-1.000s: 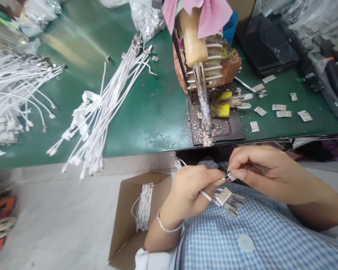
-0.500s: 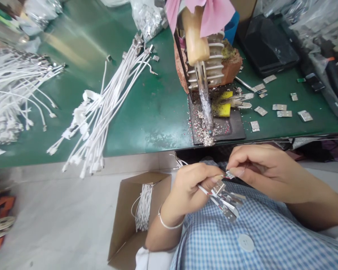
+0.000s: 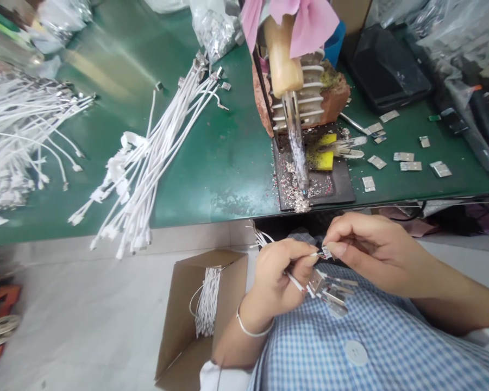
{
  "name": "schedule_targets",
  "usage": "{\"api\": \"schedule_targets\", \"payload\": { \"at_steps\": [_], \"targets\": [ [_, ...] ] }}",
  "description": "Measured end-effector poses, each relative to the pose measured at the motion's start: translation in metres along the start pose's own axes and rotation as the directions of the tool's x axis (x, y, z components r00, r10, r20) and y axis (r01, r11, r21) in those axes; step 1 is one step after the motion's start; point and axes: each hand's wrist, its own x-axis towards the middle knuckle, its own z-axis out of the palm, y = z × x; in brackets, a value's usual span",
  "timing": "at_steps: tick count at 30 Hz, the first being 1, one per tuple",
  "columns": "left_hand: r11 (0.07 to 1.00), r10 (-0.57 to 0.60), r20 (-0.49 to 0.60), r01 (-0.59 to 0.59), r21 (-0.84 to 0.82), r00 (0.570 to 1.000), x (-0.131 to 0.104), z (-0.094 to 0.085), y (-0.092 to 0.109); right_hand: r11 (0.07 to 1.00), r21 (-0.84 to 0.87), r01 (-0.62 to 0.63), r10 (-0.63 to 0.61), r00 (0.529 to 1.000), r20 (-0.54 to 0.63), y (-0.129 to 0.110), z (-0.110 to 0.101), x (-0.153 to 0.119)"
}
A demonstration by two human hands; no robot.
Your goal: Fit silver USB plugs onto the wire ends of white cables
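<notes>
My left hand (image 3: 283, 274) is closed around several white cables, and pinches the bare-wire end of one between thumb and index finger. USB plugs (image 3: 328, 293) on other cables hang out below that hand, over the checked apron. My right hand (image 3: 370, 247) pinches a small metal USB connector (image 3: 326, 252) at the wire end of the pinched cable. The two hands' fingertips are close together in front of the table edge. Whether wires and connector are joined is too small to tell.
Beyond my hands, a soldering iron (image 3: 295, 136) points down at a metal plate strewn with solder bits. Loose USB connectors (image 3: 407, 161) lie right of it. Bundles of white cables (image 3: 155, 157) lie on the green table (image 3: 212, 179). A cardboard box (image 3: 171, 326) with cables stands on the floor.
Both hands have shifted slightly; the right hand's fingertips and the connector moved a little left. More of the pinched cable's wire end now shows. The grips remain closed.
</notes>
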Motion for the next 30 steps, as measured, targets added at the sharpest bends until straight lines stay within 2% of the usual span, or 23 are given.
{"api": "schedule_targets", "payload": {
  "at_steps": [4,6,11,18,25,28,30],
  "targets": [
    [1.000,0.006,0.034,-0.007,0.027,0.999,0.000,0.000,0.000,0.953,-0.242,0.182,-0.204,0.976,-0.071,-0.002,-0.006,-0.003],
    [0.996,0.017,0.043,-0.021,0.092,0.999,0.001,0.000,0.001,0.925,-0.310,0.220,-0.247,0.968,-0.050,-0.005,-0.008,-0.004],
    [0.974,0.034,0.085,-0.052,0.219,0.996,-0.001,0.000,0.002,0.933,-0.315,0.172,-0.156,0.985,0.076,-0.009,-0.011,-0.005],
    [0.960,0.072,0.154,-0.111,0.259,0.986,-0.005,-0.003,0.000,0.932,-0.324,0.162,-0.123,0.983,0.138,-0.006,-0.014,-0.004],
    [0.964,0.067,0.157,-0.105,0.243,0.985,-0.003,-0.003,0.000,0.965,-0.223,0.137,-0.107,0.984,0.139,-0.002,-0.016,0.000],
    [0.974,0.024,0.147,-0.056,0.219,0.989,-0.001,-0.006,0.002,0.984,-0.139,0.115,-0.103,0.991,0.089,-0.002,-0.019,-0.004],
    [0.983,-0.041,0.163,0.011,0.181,0.986,0.000,-0.008,0.002,0.984,-0.142,0.108,-0.121,0.989,-0.089,-0.003,-0.026,-0.010]
  ]
}}
